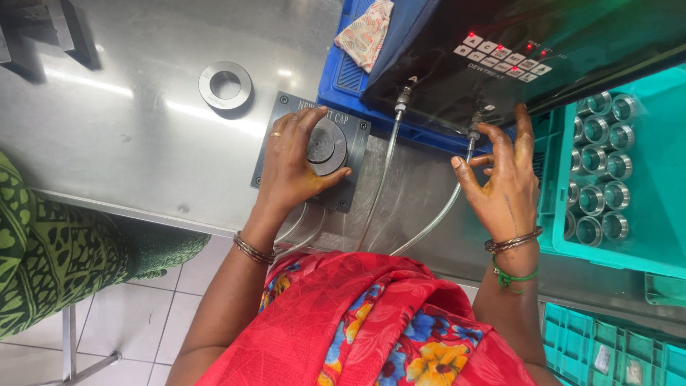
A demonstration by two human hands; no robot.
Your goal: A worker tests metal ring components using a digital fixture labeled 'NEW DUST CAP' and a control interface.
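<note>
On the steel bench, centre — left hand (296, 168) clamped around a round metal cap (325, 146) seated on a grey square plate (357, 132). Right hand (504, 182) apart, fingers spread, fingertips touching a hose fitting (473, 132) under the black control box (572, 50). Teal tray (657, 179) of metal rings — far right.

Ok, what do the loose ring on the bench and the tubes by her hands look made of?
Loose ring: apparently machined steel, bright with a turned sheen like the metal bench.
Tubes: likely clear flexible plastic, since they bend and the bench shows through them; their end fittings look metal.
</note>
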